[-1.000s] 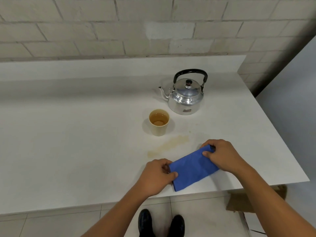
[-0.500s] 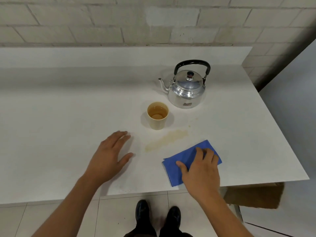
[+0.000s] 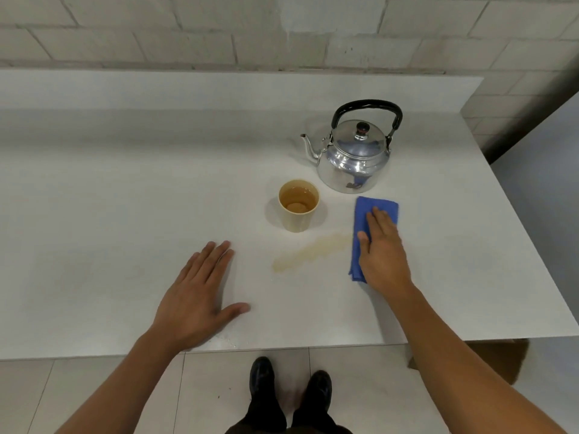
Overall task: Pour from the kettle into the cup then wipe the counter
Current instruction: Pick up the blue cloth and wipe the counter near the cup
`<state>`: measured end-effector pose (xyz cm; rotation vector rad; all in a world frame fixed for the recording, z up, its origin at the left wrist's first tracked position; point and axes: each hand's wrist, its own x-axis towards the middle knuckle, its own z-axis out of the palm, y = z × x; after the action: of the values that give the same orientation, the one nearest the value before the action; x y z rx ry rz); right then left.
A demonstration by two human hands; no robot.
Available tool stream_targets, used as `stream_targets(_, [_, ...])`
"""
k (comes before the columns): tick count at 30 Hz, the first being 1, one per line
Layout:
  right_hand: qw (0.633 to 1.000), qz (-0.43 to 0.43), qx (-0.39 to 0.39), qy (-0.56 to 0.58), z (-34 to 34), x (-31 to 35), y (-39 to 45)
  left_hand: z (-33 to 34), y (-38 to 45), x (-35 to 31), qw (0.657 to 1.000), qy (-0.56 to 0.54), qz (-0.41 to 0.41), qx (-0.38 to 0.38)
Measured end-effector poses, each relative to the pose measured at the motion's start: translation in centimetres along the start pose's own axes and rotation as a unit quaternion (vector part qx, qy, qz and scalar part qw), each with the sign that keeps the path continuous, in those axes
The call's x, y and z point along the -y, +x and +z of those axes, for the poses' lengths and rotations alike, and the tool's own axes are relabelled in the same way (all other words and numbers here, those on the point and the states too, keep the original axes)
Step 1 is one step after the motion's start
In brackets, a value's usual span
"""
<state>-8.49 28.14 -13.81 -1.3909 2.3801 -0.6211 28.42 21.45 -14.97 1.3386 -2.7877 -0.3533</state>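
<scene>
The right hand lies flat and spread on a folded blue cloth, pressing it to the white counter rather than gripping it, while the left hand rests open, palm down and empty, on the bare surface well off to the other side. Just beside the right hand's thumb, on its inner side, runs a pale tea-coloured spill, its near end touching or almost touching the cloth's edge. Beyond that spill, ahead of and inward from the fingertips, stands the cup, fairly full of brown liquid; the kettle sits just past the cloth's far end, spout turned toward the cup's side. The pour looks done, and the wipe is what remains. The trouble I would watch for is a broad inward sweep: if the hand swings a little too far forward, the cloth's leading corner could clip the cup, which looks light, and tip it, making a larger mess. A push straight ahead would nudge the kettle. Flat pressure may also let the cloth bunch and smear the spill thin.
</scene>
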Motion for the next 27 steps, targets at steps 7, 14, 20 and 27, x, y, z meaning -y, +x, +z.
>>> stream_targets(7, [0.983,-0.176,0.046,0.033,1.3,1.2,-4.4,0.0,0.0,0.0,1.000,0.005,0.007,0.003])
stream_targets(14, [0.991,-0.124,0.024,0.045,-2.0,-3.8,-7.2,0.0,-0.2,0.0,1.000,0.004,0.007,0.003])
stream_targets(20, [0.996,-0.079,0.010,0.035,-0.3,-1.2,-3.5,-0.2,-0.3,0.0,1.000,0.006,0.010,0.004])
stream_targets(27, [0.982,-0.173,0.067,0.020,4.2,4.9,-7.0,-0.1,-0.2,0.1,1.000,0.007,0.014,0.010])
